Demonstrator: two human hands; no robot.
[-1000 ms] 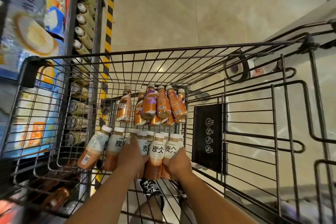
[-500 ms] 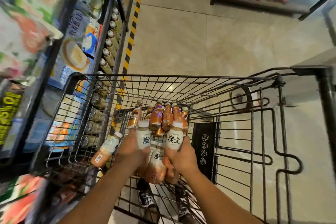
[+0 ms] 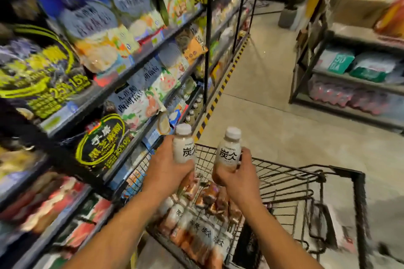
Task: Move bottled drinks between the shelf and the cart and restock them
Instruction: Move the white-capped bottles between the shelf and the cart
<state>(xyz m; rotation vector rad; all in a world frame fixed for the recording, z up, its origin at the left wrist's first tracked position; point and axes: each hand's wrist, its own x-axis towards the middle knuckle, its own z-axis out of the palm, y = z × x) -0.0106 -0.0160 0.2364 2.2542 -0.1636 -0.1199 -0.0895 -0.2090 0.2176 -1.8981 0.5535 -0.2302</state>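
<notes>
shop | stocked shelves (image 3: 140, 54) (packaged goods); wire cart (image 3: 284, 172); aisle

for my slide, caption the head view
Left hand and right hand each hold a white-capped bottle above the cart.

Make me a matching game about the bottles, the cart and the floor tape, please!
Things:
1. white-capped milk tea bottle in the left hand
2. white-capped milk tea bottle in the right hand
3. black wire shopping cart
4. yellow-and-black striped floor tape

Places:
A. along the shelf's foot
B. nearer the shelves
C. holding many bottles
D. over the cart's basket

Pairs: 1-B, 2-D, 3-C, 4-A
</notes>
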